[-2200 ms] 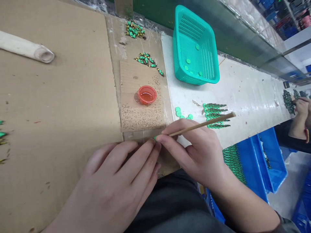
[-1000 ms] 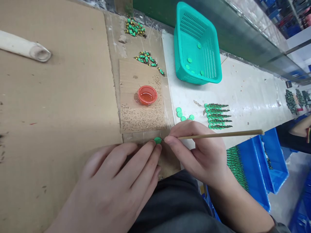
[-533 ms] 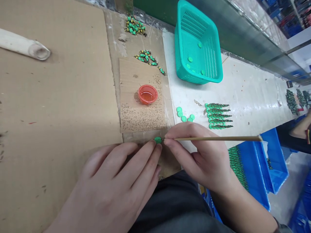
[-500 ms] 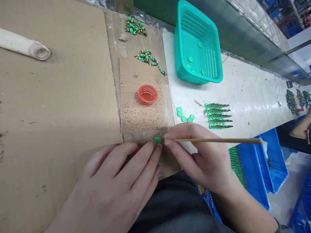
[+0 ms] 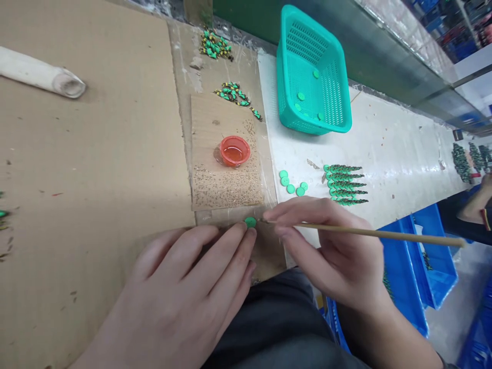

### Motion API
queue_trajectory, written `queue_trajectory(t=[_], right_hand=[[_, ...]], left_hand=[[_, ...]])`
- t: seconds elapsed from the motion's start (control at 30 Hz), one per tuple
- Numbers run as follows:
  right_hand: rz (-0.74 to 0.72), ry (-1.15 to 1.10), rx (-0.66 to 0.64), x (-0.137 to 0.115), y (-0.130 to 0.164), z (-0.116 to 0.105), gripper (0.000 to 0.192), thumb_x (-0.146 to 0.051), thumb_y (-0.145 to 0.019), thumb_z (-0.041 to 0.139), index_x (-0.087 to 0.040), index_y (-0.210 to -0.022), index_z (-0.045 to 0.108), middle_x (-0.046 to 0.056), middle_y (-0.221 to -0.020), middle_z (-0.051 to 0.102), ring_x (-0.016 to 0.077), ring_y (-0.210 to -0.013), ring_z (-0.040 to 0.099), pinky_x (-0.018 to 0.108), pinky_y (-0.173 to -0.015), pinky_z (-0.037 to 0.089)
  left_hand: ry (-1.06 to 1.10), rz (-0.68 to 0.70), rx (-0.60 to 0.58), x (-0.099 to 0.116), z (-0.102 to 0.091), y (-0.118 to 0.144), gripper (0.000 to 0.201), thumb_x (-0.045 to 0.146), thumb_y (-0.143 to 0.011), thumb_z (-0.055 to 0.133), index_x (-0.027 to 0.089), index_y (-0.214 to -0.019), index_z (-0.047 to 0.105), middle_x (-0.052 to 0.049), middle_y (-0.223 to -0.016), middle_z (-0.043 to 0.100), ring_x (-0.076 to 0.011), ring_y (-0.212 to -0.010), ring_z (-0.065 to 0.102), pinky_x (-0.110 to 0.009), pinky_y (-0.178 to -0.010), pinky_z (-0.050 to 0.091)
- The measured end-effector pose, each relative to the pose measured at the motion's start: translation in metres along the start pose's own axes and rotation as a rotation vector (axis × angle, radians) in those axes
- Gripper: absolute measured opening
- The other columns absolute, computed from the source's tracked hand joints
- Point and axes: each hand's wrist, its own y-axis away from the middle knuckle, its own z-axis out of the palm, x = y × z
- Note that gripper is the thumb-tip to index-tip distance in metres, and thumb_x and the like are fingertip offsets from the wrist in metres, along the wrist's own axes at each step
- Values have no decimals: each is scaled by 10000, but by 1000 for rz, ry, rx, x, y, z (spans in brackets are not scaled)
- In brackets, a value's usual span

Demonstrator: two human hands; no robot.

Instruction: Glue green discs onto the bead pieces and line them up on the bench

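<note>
A small round green disc (image 5: 250,222), much like a button, lies at the table edge under the fingertips of my left hand (image 5: 184,287), whose fingers are pressed together. My right hand (image 5: 338,256) pinches a thin wooden stick (image 5: 403,235) between thumb and fingers. Its thin tip points at the disc, with a small gap between them. Above both hands, a red cup (image 5: 234,150) of clear liquid stands on a cardboard piece (image 5: 203,123) covered with tiny brown marks. More loose green discs (image 5: 290,188) lie to the right.
A teal basket (image 5: 282,77) holds several green discs. Rows of green and dark twisted pieces (image 5: 346,184) lie on the white surface. Green and yellow bits (image 5: 215,44) are heaped at the back. A pale tube (image 5: 38,72) lies left; blue bins (image 5: 438,287) and another person's arm (image 5: 476,205) are right.
My right hand has drawn back to the right, away from the disc, and the stick's far end has swung right and lower. My left hand stays on the disc.
</note>
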Motion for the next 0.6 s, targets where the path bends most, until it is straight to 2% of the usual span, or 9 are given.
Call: queue_trajectory(t=[0.1,0.2,0.3,0.43,0.6], right_hand=[[34,-92,166,6,8,-1,284,-60,-1061,925,-274,-1220,825,30,-1211,928,239,-1181,916,416,-1077,746],[56,-129,273,16,19,2,235,-123,-1047,956,-274,-1124,793,3,-1063,869,198,-980,854,354,-902,711],[112,-173,286,25,33,8,171,-201,-1098,897,-274,-1073,744,-38,-902,774,152,-784,737,279,-729,627],[148,-208,318,33,45,16,136,-249,-1128,849,-266,-1053,736,-35,-867,776,150,-756,740,270,-721,622],[159,-271,379,39,41,17,186,-323,-1149,831,-253,-1016,720,-20,-828,780,161,-702,737,274,-671,618]], left_hand=[[6,-13,-3,1,-1,-3,273,244,-1242,646,123,-1416,819,-79,-1351,916,-326,-1172,712,-538,-977,513],[-20,-22,-14,2,-1,-7,311,254,-1250,622,127,-1467,806,-74,-1325,915,-320,-1149,710,-533,-953,498],[-66,-12,-22,2,-3,-13,370,283,-1264,572,124,-1522,786,-92,-1288,905,-318,-1116,720,-527,-928,480],[-69,14,-35,0,-6,-16,322,302,-1246,594,164,-1457,795,-93,-1269,904,-309,-1119,759,-506,-931,499],[-40,29,-39,-5,-5,-15,226,294,-1214,669,217,-1390,788,-65,-1454,913,-289,-1122,769,-496,-979,543]])
